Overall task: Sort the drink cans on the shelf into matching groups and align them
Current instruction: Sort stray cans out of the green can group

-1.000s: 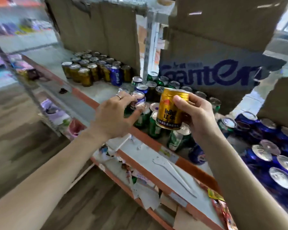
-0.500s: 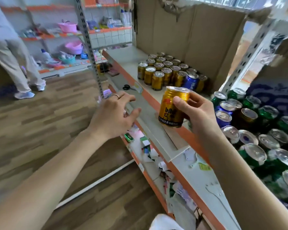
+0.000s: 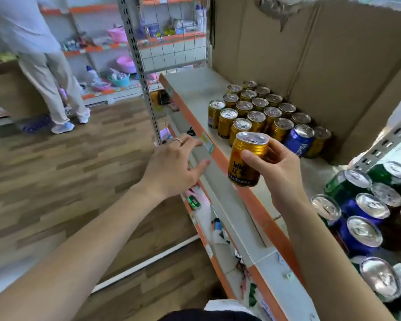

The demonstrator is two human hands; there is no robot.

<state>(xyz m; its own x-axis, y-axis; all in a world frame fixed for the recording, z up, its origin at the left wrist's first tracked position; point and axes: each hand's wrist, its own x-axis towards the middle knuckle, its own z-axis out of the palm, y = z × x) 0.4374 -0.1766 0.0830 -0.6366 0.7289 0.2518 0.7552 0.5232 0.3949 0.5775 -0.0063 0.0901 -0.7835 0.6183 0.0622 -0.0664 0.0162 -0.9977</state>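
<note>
**Q:** What could go wrong from here?

**A:** The right hand holds one gold can in the air, just in front of the gold-can block that stands on the shelf. Only the thumb and fingertips grip it, near the top. A smooth can held that way might slip and drop past the shelf's orange edge to the floor. Set down too fast, it could knock the block's front row out of line. A blue can stands touching the block's right side, where it does not match. Packing more gold cans around it would likely make it harder to pull out.

**Q:** How are the hands posed?

**A:** The right arm reaches in from the lower right. Its fingers curl round the can's far side and the thumb presses the near side. The can tilts slightly, lid up. The left hand hovers left of the block, off the shelf edge, palm down. Its fingers are spread, loosely bent and holding nothing, with a ring on one. Right of the block, past a metal upright, green and blue cans stand mixed together.
</note>
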